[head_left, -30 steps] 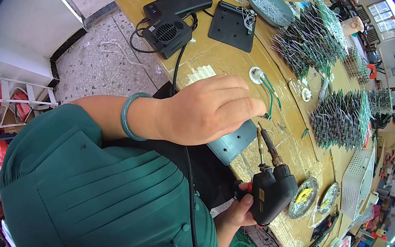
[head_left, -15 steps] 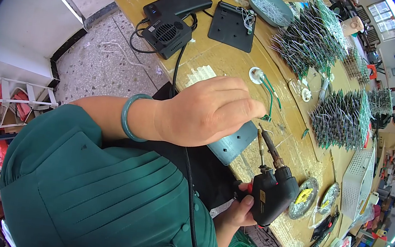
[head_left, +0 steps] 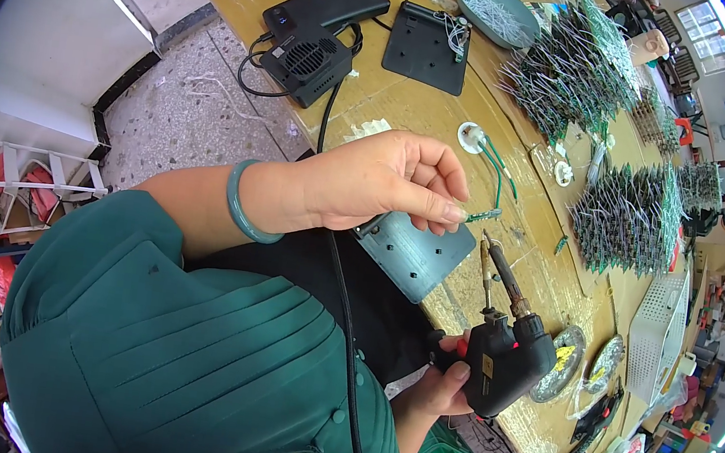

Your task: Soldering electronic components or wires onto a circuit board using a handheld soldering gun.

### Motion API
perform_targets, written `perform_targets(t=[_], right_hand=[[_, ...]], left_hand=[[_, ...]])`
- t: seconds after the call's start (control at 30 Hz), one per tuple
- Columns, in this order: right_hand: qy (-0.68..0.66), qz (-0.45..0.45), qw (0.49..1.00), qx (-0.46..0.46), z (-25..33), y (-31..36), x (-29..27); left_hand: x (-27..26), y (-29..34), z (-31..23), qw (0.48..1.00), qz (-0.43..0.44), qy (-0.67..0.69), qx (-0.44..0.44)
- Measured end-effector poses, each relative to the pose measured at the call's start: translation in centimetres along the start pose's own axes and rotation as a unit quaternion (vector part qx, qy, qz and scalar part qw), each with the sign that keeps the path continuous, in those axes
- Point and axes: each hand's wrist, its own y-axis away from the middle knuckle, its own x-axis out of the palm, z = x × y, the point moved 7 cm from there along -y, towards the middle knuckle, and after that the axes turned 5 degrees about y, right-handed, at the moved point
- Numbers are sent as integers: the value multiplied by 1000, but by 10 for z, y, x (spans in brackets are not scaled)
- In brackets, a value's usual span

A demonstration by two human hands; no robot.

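From here the left hand (head_left: 400,181), loosely curled, pinches a small green board (head_left: 484,214), probably light, stiff, fragile and best held by its edges, near the soldering gun (head_left: 504,362) clasped in the right hand (head_left: 440,388)

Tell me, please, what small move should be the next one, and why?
I would probably ease the soldering gun, held in the right hand, slightly away before adjusting the green board. The board sits at the tip of the left hand's thumb, and the gun's two tips point up close beside it, with no contact clearly visible.
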Motion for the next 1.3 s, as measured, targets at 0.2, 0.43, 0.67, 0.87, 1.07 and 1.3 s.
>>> perform_targets(t=[0.2, 0.43, 0.67, 0.87, 1.07, 1.3], right_hand=[[-16, 3, 1000, 6, -5, 4, -1], [3, 4, 1000, -5, 1, -1, 5], [2, -16, 1000, -7, 1, 1, 4], [14, 3, 1000, -19, 1, 0, 4], [-3, -16, 1000, -2, 1, -1, 5], [8, 6, 1000, -7, -1, 0, 4]], left_hand=[[8, 12, -30, 905, -69, -350, 232], [39, 34, -42, 677, -70, -565, 467], [45, 40, -44, 635, -74, -577, 508], [46, 41, -44, 637, -74, -577, 506], [49, 42, -45, 627, -75, -581, 513], [51, 44, -44, 618, -77, -597, 506]])
